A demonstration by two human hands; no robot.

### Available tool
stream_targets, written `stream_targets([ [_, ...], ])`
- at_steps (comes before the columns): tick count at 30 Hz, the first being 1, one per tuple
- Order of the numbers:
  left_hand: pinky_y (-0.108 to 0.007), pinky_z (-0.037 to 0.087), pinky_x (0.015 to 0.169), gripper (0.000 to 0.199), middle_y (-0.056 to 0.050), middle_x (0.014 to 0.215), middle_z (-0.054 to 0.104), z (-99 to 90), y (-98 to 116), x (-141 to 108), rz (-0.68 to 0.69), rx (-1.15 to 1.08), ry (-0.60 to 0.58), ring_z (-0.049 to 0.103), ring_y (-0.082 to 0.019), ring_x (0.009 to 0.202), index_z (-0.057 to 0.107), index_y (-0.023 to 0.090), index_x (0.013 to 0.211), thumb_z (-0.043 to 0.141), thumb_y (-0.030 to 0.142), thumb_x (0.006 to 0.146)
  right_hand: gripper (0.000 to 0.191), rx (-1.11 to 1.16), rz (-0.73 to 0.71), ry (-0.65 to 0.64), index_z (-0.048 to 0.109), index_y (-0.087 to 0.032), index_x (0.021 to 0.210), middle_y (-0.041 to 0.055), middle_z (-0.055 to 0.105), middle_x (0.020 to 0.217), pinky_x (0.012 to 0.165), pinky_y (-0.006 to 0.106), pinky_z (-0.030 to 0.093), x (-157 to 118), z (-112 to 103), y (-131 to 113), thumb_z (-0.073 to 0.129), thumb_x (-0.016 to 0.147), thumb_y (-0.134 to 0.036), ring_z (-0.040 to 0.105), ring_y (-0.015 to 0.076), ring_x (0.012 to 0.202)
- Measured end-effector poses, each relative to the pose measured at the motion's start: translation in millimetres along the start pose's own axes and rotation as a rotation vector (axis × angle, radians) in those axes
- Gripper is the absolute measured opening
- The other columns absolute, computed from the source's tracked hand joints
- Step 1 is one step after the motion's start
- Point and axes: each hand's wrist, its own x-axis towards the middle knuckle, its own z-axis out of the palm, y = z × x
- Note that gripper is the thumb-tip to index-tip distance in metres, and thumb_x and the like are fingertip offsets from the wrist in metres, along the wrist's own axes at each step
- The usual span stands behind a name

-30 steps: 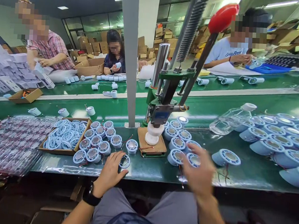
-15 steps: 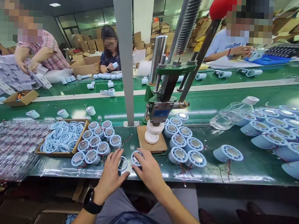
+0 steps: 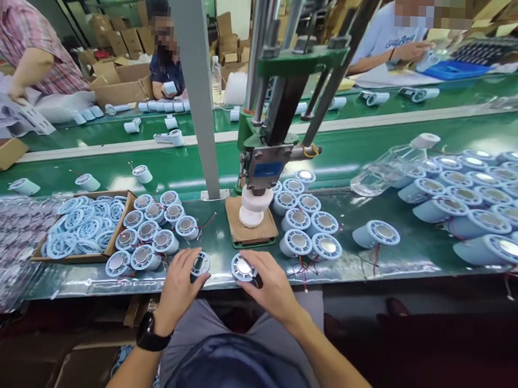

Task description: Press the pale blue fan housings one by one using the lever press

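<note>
My left hand (image 3: 180, 281) curls its thumb and fingers round a light-blue round part (image 3: 201, 264) with a dark centre; how deep the part is cannot be seen. My right hand (image 3: 268, 282) grips a light-blue round housing (image 3: 242, 266) with a shiny metal disc on top, from its right side. Both pieces are at the front of the bench, a short gap apart. Just beyond them stands a green hand press (image 3: 267, 165) with white round tooling (image 3: 255, 208) over a brown board (image 3: 235, 230).
A cardboard box (image 3: 125, 224) of blue rings (image 3: 88, 220) stands left, beside several wired housings (image 3: 146, 230). More housings (image 3: 312, 223) stand right of the press. A clear bottle (image 3: 386, 169) lies near a large group (image 3: 480, 197). People work across the green conveyor (image 3: 177, 166).
My right hand's fingers have closed round the housing, whose disc now shows fully. My left hand has drawn in round its part. The camera view has shifted.
</note>
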Motion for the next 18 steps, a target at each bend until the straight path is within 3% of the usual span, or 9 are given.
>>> stream_targets([
  [4,-0.044,0.051,0.1,0.054,-0.011,0.125,0.066,-2.8,25,5,-0.05,-0.146,0.063,0.063,-0.027,0.114,0.049,0.022,0.135,0.068,0.035,0.085,0.062,0.01,0.04,0.15,0.043,-0.018,0.139,0.0113,0.063,0.112,0.086,0.038,0.056,3,22,-6,0.067,0.083,-0.023,0.061,0.0232,0.1],
  [9,-0.044,0.049,0.104,0.06,-0.009,0.129,0.063,0.1,62,25,0.054,-0.131,-0.065,0.059,-0.028,0.119,0.047,0.025,0.138,0.069,0.025,0.082,0.061,-0.017,0.044,0.243,0.038,-0.016,0.142,0.0126,0.062,0.109,0.083,0.037,0.055,9,52,-14,0.052,0.082,-0.014,0.06,0.0231,0.096],
  [15,-0.044,0.048,0.103,0.06,-0.009,0.126,0.063,8.4,66,28,-0.06,-0.189,-0.018,0.058,-0.027,0.119,0.05,0.024,0.134,0.07,0.019,0.078,0.067,-0.046,0.058,0.321,0.033,-0.017,0.145,0.0114,0.063,0.107,0.078,0.036,0.055,11,59,-18,0.053,0.081,-0.012,0.061,0.0227,0.091],
  [18,-0.044,0.046,0.105,0.06,-0.009,0.126,0.063,15.4,67,21,-0.129,-0.284,0.022,0.057,-0.026,0.119,0.048,0.024,0.134,0.067,0.017,0.078,0.059,-0.056,0.08,0.281,0.04,-0.016,0.142,0.0121,0.063,0.107,0.08,0.037,0.055,11,59,-19,0.054,0.085,-0.016,0.061,0.0237,0.094],
])
